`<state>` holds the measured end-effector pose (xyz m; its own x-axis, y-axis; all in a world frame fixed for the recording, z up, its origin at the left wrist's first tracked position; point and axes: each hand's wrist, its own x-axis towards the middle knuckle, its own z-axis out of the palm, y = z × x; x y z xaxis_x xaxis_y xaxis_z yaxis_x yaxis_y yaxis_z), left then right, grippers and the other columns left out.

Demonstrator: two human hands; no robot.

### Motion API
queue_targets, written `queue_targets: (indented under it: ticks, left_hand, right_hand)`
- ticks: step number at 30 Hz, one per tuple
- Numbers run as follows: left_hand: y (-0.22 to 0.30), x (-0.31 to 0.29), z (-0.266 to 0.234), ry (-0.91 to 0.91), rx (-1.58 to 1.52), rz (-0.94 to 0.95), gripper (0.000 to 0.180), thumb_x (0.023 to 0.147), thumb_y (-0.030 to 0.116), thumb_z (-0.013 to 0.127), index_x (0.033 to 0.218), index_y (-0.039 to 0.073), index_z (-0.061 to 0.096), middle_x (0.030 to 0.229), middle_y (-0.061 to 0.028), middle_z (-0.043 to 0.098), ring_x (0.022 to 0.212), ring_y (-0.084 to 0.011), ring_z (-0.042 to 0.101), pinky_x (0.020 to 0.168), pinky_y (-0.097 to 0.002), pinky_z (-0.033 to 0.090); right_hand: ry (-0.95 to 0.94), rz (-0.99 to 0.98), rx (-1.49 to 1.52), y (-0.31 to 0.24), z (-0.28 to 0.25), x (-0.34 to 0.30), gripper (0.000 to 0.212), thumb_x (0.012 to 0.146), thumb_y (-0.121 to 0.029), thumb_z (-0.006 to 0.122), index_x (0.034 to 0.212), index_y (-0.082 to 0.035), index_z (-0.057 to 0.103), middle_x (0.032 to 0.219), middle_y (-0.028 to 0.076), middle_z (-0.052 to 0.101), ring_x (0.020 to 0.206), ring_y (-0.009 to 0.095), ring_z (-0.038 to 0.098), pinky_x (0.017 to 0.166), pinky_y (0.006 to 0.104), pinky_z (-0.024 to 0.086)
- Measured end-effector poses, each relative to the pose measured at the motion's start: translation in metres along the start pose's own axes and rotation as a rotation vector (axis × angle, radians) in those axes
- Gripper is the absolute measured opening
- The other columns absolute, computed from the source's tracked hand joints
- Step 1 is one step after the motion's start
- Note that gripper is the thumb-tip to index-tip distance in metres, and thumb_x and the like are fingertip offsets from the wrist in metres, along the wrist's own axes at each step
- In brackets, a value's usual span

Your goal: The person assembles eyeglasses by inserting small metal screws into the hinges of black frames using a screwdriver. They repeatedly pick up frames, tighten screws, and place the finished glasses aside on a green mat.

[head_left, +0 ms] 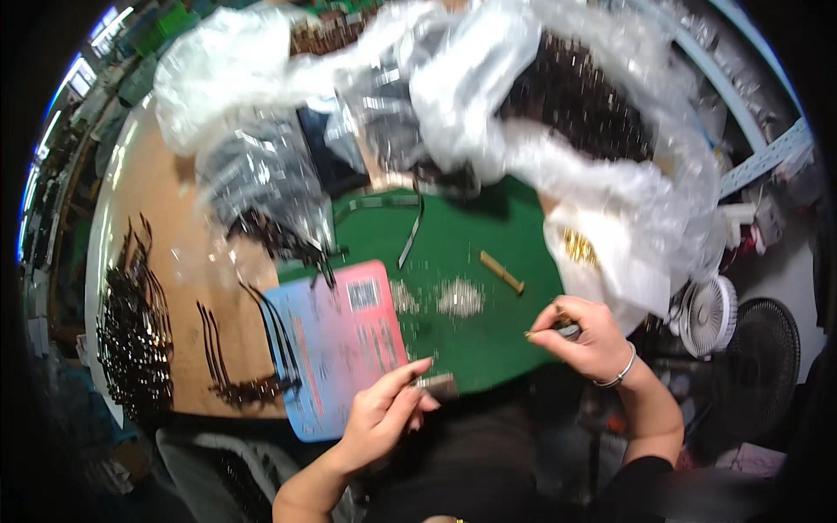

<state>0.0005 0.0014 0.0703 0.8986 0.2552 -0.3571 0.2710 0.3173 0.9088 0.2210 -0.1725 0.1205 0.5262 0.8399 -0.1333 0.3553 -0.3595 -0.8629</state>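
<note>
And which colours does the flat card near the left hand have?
The card is blue at left, pink at right; head view shows it.

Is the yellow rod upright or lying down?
Lying down: the rod stretches lengthwise across the green mat.

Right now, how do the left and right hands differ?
The left hand has a bare wrist; the right hand wears a silvery bracelet.
The left overlaps the pink-and-blue card; the right is clear of it.
The right grips a small grey item; whether the left holds anything is unclear.
Shared: both are ungloved.
</note>
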Motion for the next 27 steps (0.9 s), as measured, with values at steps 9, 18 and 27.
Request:
queue_targets:
  ticks: [9, 18, 27]
  left_hand:
    - [-0.006, 0.001, 0.013, -0.121, -0.229, -0.212, 0.024, 0.093, 0.010, 0.050, 0.115, -0.001, 0.050, 0.091, -0.0097, 0.065, 0.061, -0.0046, 0.055, 0.055, -0.0178, 0.047]
    - [-0.009, 0.013, 0.000, -0.247, -0.247, -0.308, 0.027, 0.092, 0.013, 0.052, 0.116, 0.000, 0.052, 0.090, -0.0085, 0.066, 0.060, -0.0049, 0.055, 0.052, -0.0176, 0.045]
    - [-0.031, -0.004, 0.015, -0.211, -0.120, -0.070, 0.032, 0.088, 0.002, 0.056, 0.116, -0.002, 0.041, 0.096, -0.0114, 0.067, 0.069, -0.0096, 0.062, 0.059, -0.0211, 0.049]
  right_hand:
    - [-0.288, -0.105, 0.201, 0.004, 0.060, 0.017, 0.015, 0.079, -0.013, 0.066, 0.080, 0.001, 0.061, 0.077, 0.011, 0.062, 0.069, 0.020, 0.062, 0.061, 0.0288, 0.049]
    - [-0.409, -0.416, -0.012, 0.012, 0.070, 0.029, 0.010, 0.078, -0.010, 0.064, 0.081, -0.003, 0.057, 0.078, 0.009, 0.057, 0.066, 0.026, 0.059, 0.054, 0.0328, 0.047]
    - [-0.787, 0.495, 0.731, 0.018, 0.072, 0.019, 0.034, 0.075, -0.018, 0.075, 0.095, -0.004, 0.051, 0.071, 0.002, 0.055, 0.059, 0.007, 0.052, 0.047, 0.0212, 0.042]
